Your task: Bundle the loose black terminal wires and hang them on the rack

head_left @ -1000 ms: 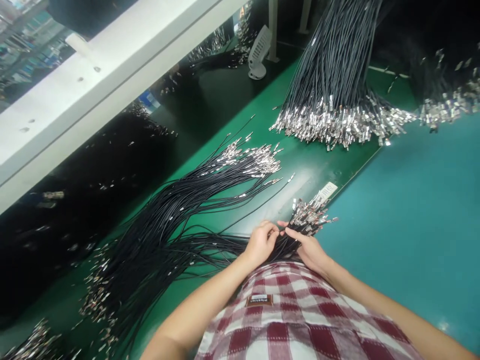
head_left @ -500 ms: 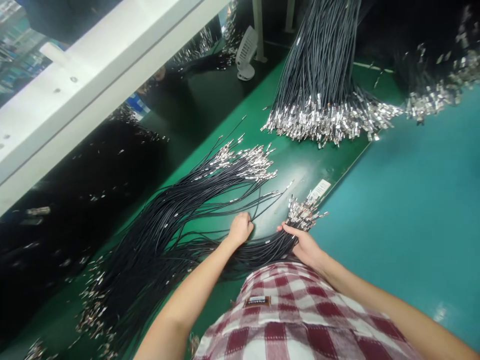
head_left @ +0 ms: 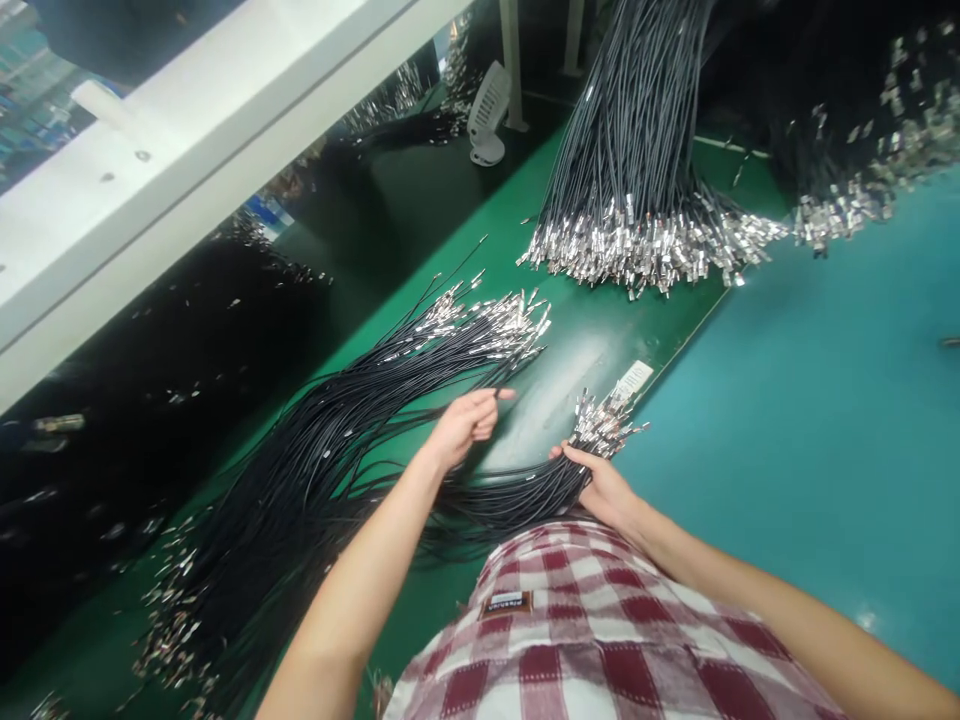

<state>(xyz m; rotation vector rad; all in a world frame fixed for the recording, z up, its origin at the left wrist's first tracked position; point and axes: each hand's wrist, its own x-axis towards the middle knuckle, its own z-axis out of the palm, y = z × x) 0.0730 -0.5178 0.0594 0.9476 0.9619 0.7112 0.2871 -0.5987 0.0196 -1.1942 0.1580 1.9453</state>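
Observation:
My right hand point(head_left: 604, 485) is closed around a bundle of thin black cables point(head_left: 525, 495), just behind their silvery metal terminals point(head_left: 604, 425). The bundle trails leftward across the green tabletop in front of the checked apron. My left hand point(head_left: 471, 425) hovers beside a larger pile of black cables point(head_left: 322, 430), its fingers curled and the index finger pointing right. A dark strand shows at its fingertips, so it seems to pinch a cable, though the fingers partly hide this. The pile's terminals point(head_left: 514, 325) fan out just beyond that hand.
A thick hank of cables point(head_left: 630, 130) hangs over the far part of the green table point(head_left: 570, 320), terminals toward me. More cables lie at the right. A white beam point(head_left: 187, 150) crosses the upper left. A small white fan-like object point(head_left: 489, 115) and a paper label point(head_left: 634, 380) are also there.
My left hand has moved up and left, away from the right hand and toward the larger pile. Loose cables near it have shifted toward that pile. The right hand keeps its grip.

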